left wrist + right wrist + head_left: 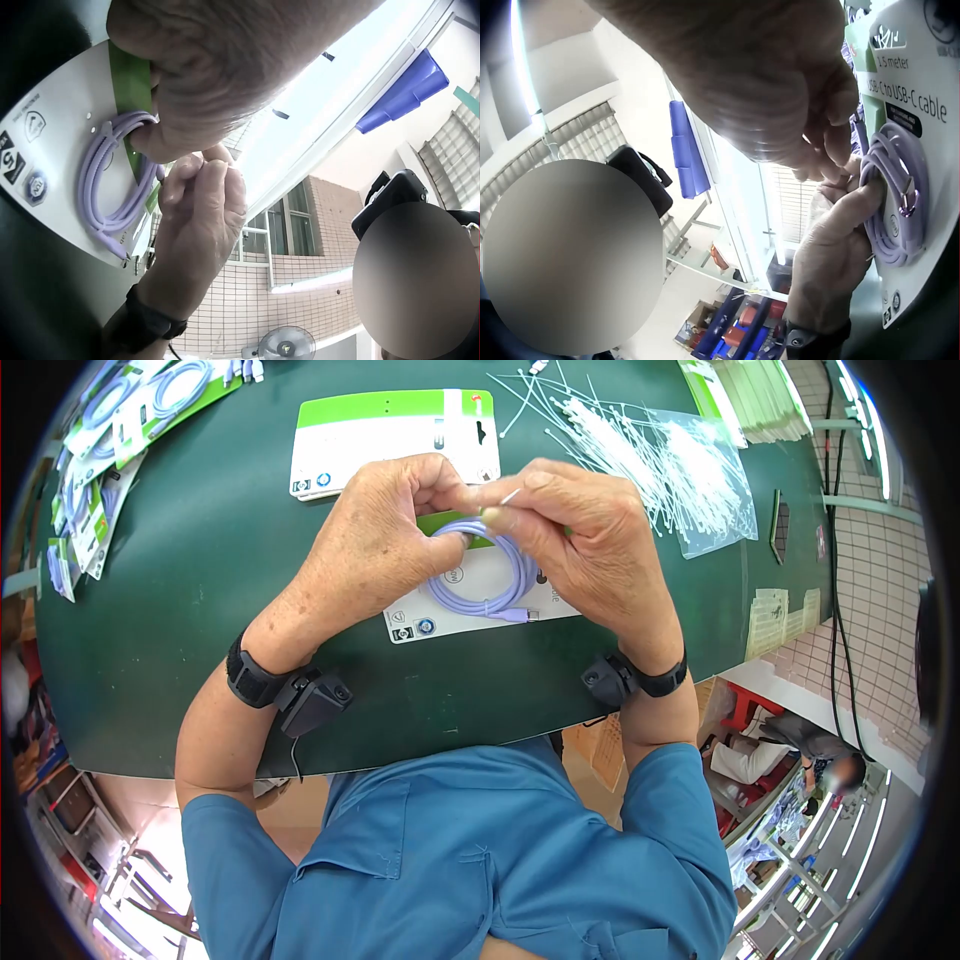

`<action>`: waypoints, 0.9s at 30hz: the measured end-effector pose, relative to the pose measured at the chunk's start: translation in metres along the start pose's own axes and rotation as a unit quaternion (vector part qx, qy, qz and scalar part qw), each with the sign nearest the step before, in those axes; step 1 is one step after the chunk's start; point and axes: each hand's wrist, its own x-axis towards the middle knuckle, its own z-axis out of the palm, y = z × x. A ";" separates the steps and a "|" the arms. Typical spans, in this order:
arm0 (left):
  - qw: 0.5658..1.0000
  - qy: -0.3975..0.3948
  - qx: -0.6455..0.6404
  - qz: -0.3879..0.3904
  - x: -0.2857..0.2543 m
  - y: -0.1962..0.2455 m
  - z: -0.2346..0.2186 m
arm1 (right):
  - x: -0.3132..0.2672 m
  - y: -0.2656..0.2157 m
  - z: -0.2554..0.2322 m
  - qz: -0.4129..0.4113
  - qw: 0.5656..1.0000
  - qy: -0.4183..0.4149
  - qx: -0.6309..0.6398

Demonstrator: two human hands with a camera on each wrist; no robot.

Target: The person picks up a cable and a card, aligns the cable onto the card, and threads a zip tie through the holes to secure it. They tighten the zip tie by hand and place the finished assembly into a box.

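A coiled lilac USB-C cable (pixel 529 575) lies against a white and green printed card (pixel 455 629), in front of my body over the table. My left hand (pixel 365 545) grips the coil and the card's upper edge, its thumb inside the ring. In the right wrist view the card (pixel 939 139) reads "USB-C to USB-C cable". My right hand (pixel 595 530) pinches a thin white cable tie (pixel 511 496) between thumb and forefinger. The fingertips of both hands meet at the top of the coil, and they hide most of the tie there.
More green and white cards (pixel 385 435) lie behind the hands. Loose white cable ties (pixel 610 445) spread at the back right, partly in a clear plastic bag (pixel 738 510). Carded cables (pixel 180 390) pile up at the back left. A green table (pixel 180 560) carries everything.
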 end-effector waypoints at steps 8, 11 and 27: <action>0.998 0.044 0.007 0.046 0.001 -0.009 0.006 | -0.005 -0.001 -0.010 0.018 0.992 -0.086 0.086; 0.998 0.043 0.016 0.051 0.001 -0.009 0.004 | -0.005 -0.002 -0.010 0.017 0.993 -0.087 0.080; 0.999 0.026 0.012 0.031 -0.004 0.017 -0.016 | -0.003 -0.003 0.007 -0.190 0.975 0.105 -0.041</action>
